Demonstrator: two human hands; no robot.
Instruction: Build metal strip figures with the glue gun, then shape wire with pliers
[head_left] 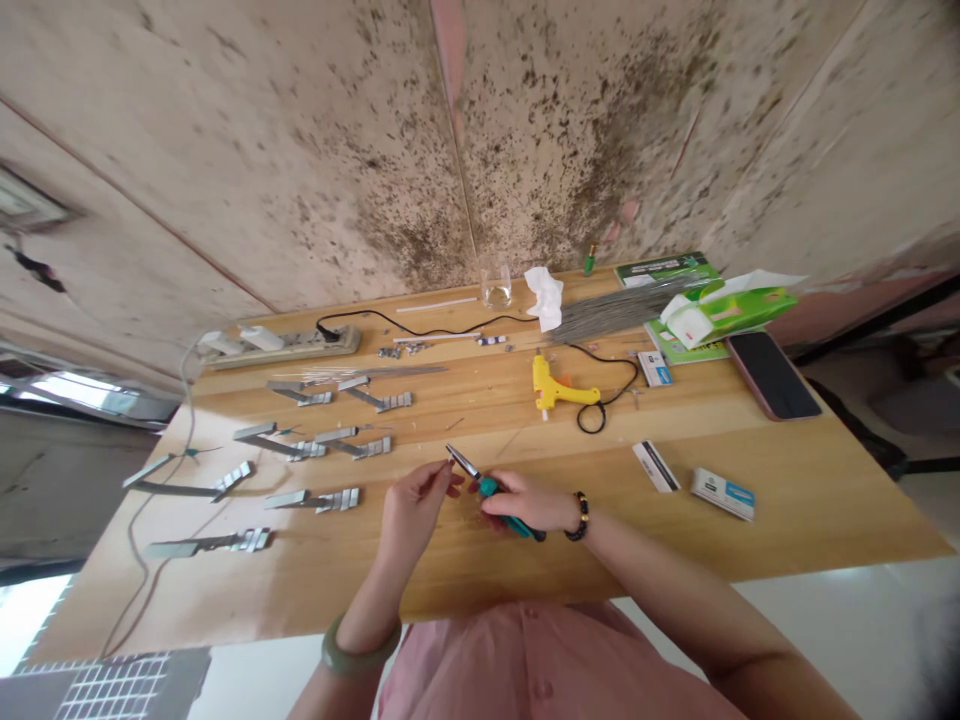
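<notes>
Teal pliers (488, 488) partly behind right hand (531, 498)

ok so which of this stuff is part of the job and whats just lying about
Likely part of the job:
pliers, in the right hand
perhaps the grey bent pieces
perhaps the thin grey wires

Seemingly just lying about:
phone
glass
tissue pack

1. No text is readable.
2. White-and-blue rectangular cardboard box (724, 494), right of the right-hand fingers (507, 502): print too small.
3. Flat white card with black stripe (656, 467), nearer those fingers: lettering blurred.
4. Dark-green flat booklet (664, 269), beyond them: pale characters illegible.
</notes>
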